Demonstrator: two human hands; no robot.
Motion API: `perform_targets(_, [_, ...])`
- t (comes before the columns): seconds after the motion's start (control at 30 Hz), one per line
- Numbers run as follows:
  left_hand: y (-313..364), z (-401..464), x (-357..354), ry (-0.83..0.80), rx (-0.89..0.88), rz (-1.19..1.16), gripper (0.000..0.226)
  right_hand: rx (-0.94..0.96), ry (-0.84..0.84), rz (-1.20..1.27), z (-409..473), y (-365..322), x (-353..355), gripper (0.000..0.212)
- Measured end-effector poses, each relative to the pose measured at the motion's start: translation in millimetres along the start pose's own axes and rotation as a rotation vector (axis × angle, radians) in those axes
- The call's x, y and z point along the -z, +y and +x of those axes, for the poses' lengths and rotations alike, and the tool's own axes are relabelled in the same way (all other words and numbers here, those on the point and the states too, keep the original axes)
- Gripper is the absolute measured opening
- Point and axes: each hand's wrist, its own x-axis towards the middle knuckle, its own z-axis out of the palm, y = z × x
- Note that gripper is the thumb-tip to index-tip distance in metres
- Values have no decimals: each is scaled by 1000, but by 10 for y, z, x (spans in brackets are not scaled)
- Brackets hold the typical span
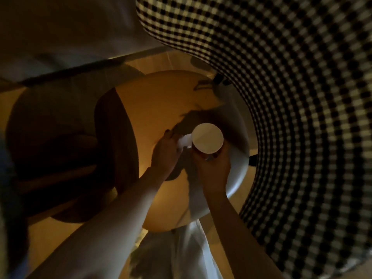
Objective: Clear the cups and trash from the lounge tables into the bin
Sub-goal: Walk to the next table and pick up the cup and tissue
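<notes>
A white paper cup [207, 138] is held upright above the round pale table [161, 101], its open mouth facing the camera. My right hand [213, 170] grips the cup from below, fingers curled round its wall. Just left of it, my left hand [166, 153] pinches a small crumpled white piece of paper [185, 140] against the table top. The cup's inside looks empty. The scene is dim and blurred.
A black-and-white checked armchair [291, 97] curves round the table's right and far side. A dark round stool or lower table [66, 141] overlaps the left. A pale garment or bag [181, 254] hangs below my arms.
</notes>
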Motion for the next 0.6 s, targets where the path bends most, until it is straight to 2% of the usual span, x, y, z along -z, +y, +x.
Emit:
perform_targets(0.1, [100, -286, 260, 51, 23, -137, 37, 29, -21, 0, -187, -243, 206, 62])
perform_targets(0.2, [232, -673, 641, 98, 64, -161, 28, 22, -69, 23, -462, -589, 555, 70])
perform_targets(0.3, [421, -1149, 1073, 190, 48, -189, 22, 150, 13, -78, -868, -975, 1045, 72])
perform_targets(0.37, [582, -1478, 1368, 221, -16, -194, 19, 194, 84, -84, -1224, -1155, 1374, 76])
perform_targets(0.43, [789, -1803, 1682, 172, -109, -271, 19, 190, 173, -43, -1616, -1246, 1706, 75])
perform_targets(0.6, [1459, -2557, 2206, 77, -429, -185, 24, 56, 422, 40, -2589, -1235, 2495, 70])
